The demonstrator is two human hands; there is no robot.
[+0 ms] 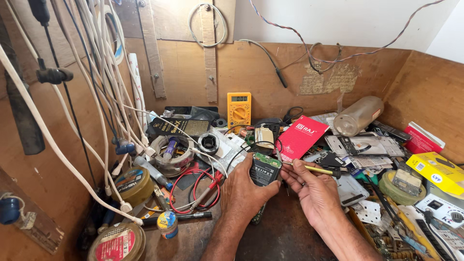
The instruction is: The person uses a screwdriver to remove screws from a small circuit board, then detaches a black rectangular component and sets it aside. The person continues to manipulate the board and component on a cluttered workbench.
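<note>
My left hand (pixel 245 191) grips a small opened phone (pixel 264 170) with a green circuit board and a black battery showing, held upright at the middle of the bench. My right hand (pixel 311 187) holds a thin yellow-handled tool (pixel 316 169) pencil-style, its metal tip touching the top right corner of the phone's board. Red and black probe leads (pixel 195 186) lie coiled on the bench just left of my left hand.
A yellow multimeter (pixel 239 109) leans on the back wall. A red box (pixel 300 137), a plastic bottle (pixel 358 116), phone parts (pixel 365 145), tape rolls (pixel 134 183) and a yellow box (pixel 437 171) crowd the bench. White cables (pixel 101 87) hang at left.
</note>
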